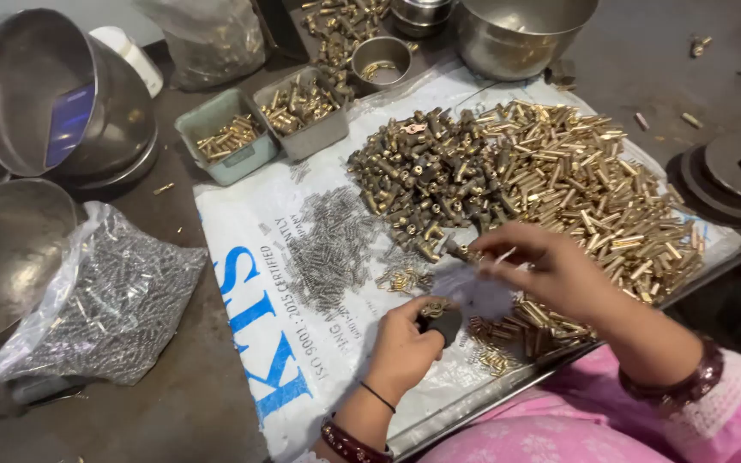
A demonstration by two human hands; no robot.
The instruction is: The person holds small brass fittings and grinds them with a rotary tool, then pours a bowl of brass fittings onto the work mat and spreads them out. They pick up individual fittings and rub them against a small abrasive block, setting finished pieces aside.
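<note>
My left hand [403, 347] grips a small dark block [444, 323] with a brass fitting [433, 309] on top, low on the white sheet [242, 214]. My right hand [551, 270] hovers just above and right of it, its fingers pinched on a thin small part [503, 255] that is blurred. A large heap of dull brass fittings [426, 176] and shiny brass pins [585, 176] lies just beyond my right hand. A pile of small steel springs [332, 249] lies left of my hands, and a few assembled brass pieces [521, 330] sit under my right wrist.
Two grey trays [229, 137] of brass parts stand at the back, with a small steel cup [381, 62] and steel bowls [521, 30] behind. A plastic bag of springs [109, 300] and more steel bowls [10, 249] lie at left. Dark metal discs [735, 171] sit at right.
</note>
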